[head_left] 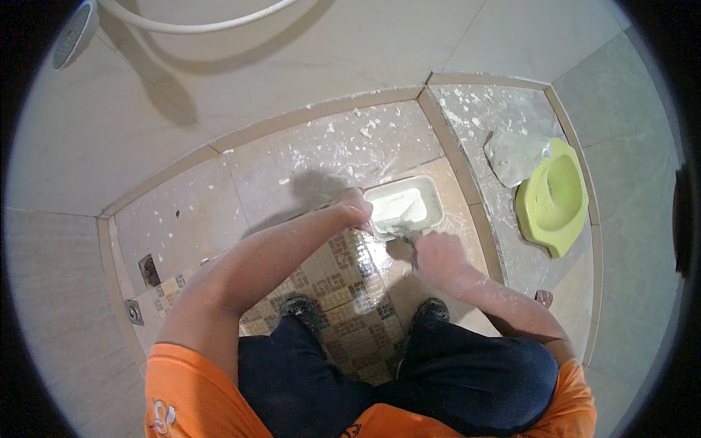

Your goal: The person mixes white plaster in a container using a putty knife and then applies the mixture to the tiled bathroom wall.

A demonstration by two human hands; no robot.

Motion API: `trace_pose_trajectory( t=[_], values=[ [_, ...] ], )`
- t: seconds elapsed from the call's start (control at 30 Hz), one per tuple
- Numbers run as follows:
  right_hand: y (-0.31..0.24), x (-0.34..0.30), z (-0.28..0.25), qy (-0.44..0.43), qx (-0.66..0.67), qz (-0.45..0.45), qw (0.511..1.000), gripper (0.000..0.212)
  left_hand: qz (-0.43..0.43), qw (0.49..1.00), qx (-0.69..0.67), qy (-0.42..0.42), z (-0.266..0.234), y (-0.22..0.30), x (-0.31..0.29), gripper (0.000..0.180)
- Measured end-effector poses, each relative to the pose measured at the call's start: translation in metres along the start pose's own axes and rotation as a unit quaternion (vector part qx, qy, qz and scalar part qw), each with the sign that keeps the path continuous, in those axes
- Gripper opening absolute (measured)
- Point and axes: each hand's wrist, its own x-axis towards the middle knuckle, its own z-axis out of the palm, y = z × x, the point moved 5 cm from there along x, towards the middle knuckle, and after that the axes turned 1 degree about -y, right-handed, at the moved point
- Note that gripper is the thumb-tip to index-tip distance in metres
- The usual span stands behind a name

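Observation:
A small white rectangular tub (439, 198) with rounded corners holds smooth white paste (400, 205). My left hand (355, 207) grips the tub by its left side, fingers closed round the wall. In my right hand (440, 260), closed in a fist at the tub's near side, is a putty knife (401, 228). Its blade lies in the tub against the paste, partly smeared white. White residue marks my right hand and forearm.
To the right, a lime-green plastic basin (562, 191) stands on a ledge beside a crumpled whitish plastic bag (515, 156). White crumbs litter the tiles along the wall. A floor drain (150, 270) lies at left. A shower head (75, 35) and hose hang at upper left.

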Motion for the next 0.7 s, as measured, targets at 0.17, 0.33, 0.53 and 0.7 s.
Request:
trace_pose_trajectory(
  t=[0.17, 0.33, 0.53, 0.7],
  values=[
    [0.025, 0.017, -0.033, 0.035, -0.009, 0.044, 0.998, 0.022, 0.069, 0.942, 0.324, -0.056, 0.004, 0.024, -0.004, 0.048],
    [0.004, 0.009, -0.002, 0.027, 0.024, 0.009, 0.999, 0.019, 0.061, 0.946, 0.316, -0.031, -0.008, 0.017, -0.013, 0.051],
    [0.042, 0.024, -0.030, 0.012, 0.122, 0.056, 0.991, 0.023, -0.010, 0.998, 0.061, 0.016, -0.013, 0.030, -0.020, 0.046],
    [0.033, 0.012, -0.015, -0.036, 0.034, 0.081, 0.996, 0.031, -0.011, 1.000, -0.013, -0.014, -0.011, 0.022, -0.025, 0.044]
  ],
)
